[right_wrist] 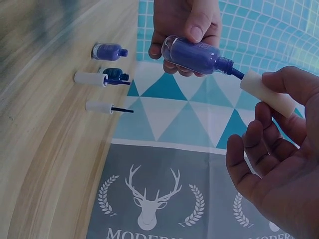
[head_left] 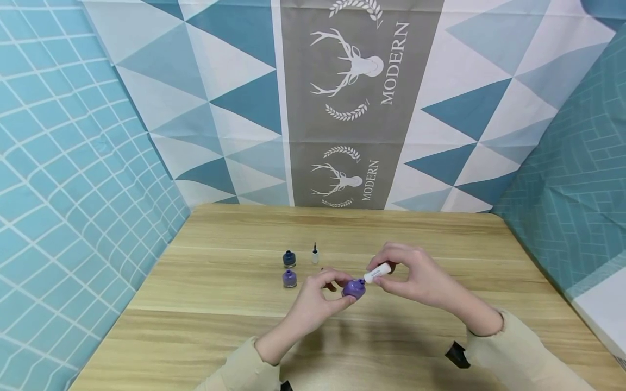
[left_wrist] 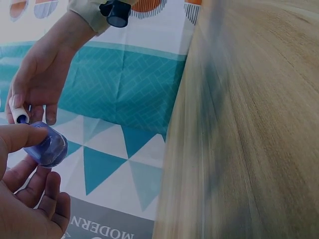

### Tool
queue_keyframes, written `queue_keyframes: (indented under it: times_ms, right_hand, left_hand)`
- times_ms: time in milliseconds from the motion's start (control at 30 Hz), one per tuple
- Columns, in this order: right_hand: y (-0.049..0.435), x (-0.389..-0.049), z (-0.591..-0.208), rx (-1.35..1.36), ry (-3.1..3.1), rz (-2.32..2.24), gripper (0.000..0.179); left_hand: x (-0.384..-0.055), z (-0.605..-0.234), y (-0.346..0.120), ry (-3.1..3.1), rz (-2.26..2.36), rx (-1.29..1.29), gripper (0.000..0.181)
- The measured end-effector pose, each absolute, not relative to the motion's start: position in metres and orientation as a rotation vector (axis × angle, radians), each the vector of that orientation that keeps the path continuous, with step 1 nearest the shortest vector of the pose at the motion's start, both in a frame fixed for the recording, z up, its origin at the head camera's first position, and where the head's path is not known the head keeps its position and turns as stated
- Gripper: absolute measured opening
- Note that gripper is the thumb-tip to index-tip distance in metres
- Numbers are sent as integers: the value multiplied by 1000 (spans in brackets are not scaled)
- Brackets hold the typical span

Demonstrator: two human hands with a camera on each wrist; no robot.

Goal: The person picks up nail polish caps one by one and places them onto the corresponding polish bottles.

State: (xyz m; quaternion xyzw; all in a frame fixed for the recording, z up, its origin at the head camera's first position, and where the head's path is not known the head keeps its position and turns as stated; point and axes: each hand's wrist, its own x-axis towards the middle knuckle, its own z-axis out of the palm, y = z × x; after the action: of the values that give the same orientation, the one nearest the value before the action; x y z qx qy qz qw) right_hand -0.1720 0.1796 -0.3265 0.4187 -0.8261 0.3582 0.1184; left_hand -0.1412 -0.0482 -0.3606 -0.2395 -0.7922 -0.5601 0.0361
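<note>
My left hand (head_left: 318,298) pinches a purple nail polish bottle (head_left: 354,289) between thumb and fingers, raised over the table and tilted with its neck toward the right. In my right hand (head_left: 415,274) is the bottle's white cap (head_left: 378,272), gripped between thumb and fingertips. The right wrist view shows the dark brush stem (right_wrist: 238,74) bridging the gap between the cap (right_wrist: 269,94) and the threaded neck (right_wrist: 225,65), its far end hidden inside the bottle. The left wrist view also shows the bottle (left_wrist: 50,148) in the left fingers.
Left of the hands, an uncapped dark blue bottle (head_left: 289,260) and an uncapped purple bottle (head_left: 289,279) stand on the wooden table (head_left: 220,293). A white brush cap (head_left: 315,255) stands brush up behind them, and another white cap (right_wrist: 89,79) shows in the right wrist view.
</note>
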Motion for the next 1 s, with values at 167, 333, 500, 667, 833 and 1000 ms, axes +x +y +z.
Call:
queue_keyframes:
  times_ms: [167, 333, 500, 667, 833, 1000]
  right_hand:
    - [178, -172, -327, 1199, -2447, 1044, 26]
    - [176, -173, -328, 1201, -2450, 1035, 25]
    - [175, -174, -329, 1218, -2449, 1056, 26]
    - [174, -174, -331, 1218, -2468, 1066, 21]
    - [173, -174, -331, 1223, -2477, 1078, 21]
    - [172, -175, -332, 1219, -2480, 1082, 22]
  left_hand:
    - [-140, -360, -47, -2426, -1714, -725, 24]
    - [-141, -358, -47, -2445, -1729, -754, 24]
    - [-142, -359, -47, -2445, -1734, -774, 24]
    - [-142, -360, -47, -2438, -1741, -781, 24]
    - [-143, -360, -46, -2443, -1750, -781, 23]
    - [-143, -360, -46, -2450, -1754, -774, 23]
